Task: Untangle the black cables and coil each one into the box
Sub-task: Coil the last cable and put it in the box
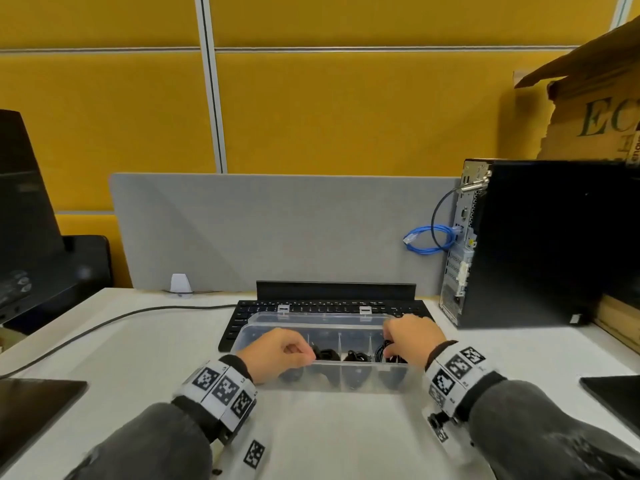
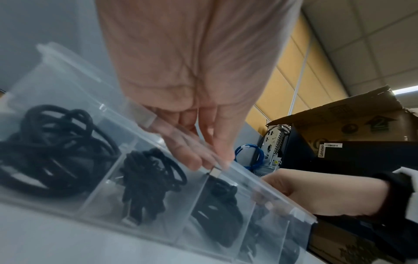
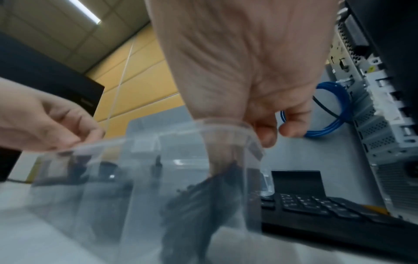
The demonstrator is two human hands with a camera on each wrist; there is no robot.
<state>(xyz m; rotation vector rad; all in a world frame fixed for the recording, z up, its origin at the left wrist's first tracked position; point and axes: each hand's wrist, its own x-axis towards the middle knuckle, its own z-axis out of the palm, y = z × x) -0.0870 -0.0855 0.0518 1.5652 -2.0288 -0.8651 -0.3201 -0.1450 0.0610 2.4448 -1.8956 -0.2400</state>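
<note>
Black cables (image 2: 45, 151) lie coiled in separate compartments of a clear plastic box (image 1: 322, 377), w/ see-through dividers between them; left wrist view shows one bundle per compartment, at least three, the far-right compartment blurred. Box sits on the white desk (image 1: 329, 438), its back edge overlapping the black keyboard (image 1: 242, 311). Left hand (image 1: 277, 355) is at the box's near-left rim, fingers curled, fingertips (image 2: 192, 160) touching the rim; whether it actually pinches the rim or a cable, can't tell. Right hand (image 1: 410, 336) is over the box's right end, fingers curled down into the rightmost compartment onto a dark cable bundle (image 3: 203, 196); grip itself blurred thru the plastic, so can't tell if it's holding. Hands apart, one at each end of the box. Beyond: grey divider panel (image 1: 277, 230), black PC tower (image 1: 540, 244) at right w/ a blue network cable (image 1: 429, 239) looped at its back, torn cardboard box (image 1: 595, 109) behind it, yellow wall panels (image 1: 104, 116).
</note>
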